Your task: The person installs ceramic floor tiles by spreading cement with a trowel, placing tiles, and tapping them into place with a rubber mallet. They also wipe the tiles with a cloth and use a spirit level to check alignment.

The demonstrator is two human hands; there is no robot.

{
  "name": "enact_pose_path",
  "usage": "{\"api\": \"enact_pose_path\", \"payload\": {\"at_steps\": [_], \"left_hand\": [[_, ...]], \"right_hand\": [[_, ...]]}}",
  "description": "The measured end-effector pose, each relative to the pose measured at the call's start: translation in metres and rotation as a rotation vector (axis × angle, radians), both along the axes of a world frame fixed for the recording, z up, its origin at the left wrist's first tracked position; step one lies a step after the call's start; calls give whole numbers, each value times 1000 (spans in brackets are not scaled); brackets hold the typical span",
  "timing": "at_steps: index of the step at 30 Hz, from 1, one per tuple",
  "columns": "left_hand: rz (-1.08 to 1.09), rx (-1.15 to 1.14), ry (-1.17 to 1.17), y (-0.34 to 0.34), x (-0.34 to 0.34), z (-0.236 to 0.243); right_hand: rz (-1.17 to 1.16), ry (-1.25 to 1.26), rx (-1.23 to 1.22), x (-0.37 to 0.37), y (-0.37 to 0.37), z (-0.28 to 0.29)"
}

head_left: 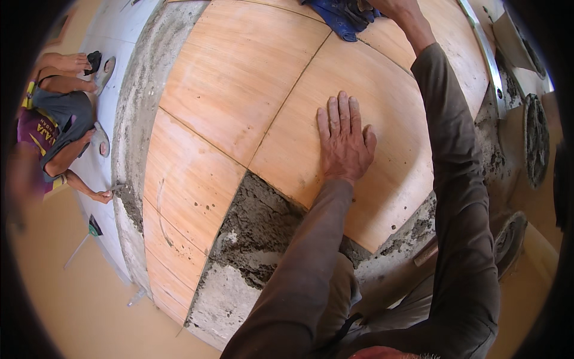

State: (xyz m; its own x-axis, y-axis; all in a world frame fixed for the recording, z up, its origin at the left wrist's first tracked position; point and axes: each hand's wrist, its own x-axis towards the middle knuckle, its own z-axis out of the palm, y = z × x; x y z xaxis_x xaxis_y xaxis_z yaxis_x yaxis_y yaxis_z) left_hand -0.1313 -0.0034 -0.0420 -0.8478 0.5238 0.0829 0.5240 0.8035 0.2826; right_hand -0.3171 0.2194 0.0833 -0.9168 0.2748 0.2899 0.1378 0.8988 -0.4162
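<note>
Grey mortar bed is lying bare nearest the person, filling the one untiled gap at the near edge of the floor, its surface rough and lumpy against the straight edges of the neighbouring tiles. Just beyond it, the left hand is pressing flat, fingers spread and holding nothing, on a wood-coloured tile whose near corner is meeting the mortar. Thin joints are running between this tile and the others around it. Farther off, the right hand is reaching to the top edge at a blue cloth; whether it is gripping the cloth cannot be told. Along the right edge a metal straightedge is lying, and a round pan crusted with mortar is sitting beyond it. Far left, another person is crouching on pale flooring.
</note>
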Motion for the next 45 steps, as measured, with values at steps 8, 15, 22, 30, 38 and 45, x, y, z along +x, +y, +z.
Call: {"api": "enact_pose_path", "payload": {"at_steps": [8, 15, 22, 30, 38, 45], "left_hand": [[-81, 7, 16, 30, 4, -7], [-43, -53, 55, 16, 1, -8], [-55, -64, 91, 18, 1, -1], [-41, -81, 48, 14, 6, -3], [-71, -79, 74, 25, 6, -1], [-59, -83, 100, 10, 1, -3]], "right_hand": [[-116, 284, 349, -10, -43, -140], [-190, 156, 225, 91, -41, -121], [-311, -119, 319, 271, 13, -89], [-530, -67, 182, 317, 75, 17], [-49, 140, 77, 90, -69, -83], [-286, -3, 116, 31, 13, -131]]}}
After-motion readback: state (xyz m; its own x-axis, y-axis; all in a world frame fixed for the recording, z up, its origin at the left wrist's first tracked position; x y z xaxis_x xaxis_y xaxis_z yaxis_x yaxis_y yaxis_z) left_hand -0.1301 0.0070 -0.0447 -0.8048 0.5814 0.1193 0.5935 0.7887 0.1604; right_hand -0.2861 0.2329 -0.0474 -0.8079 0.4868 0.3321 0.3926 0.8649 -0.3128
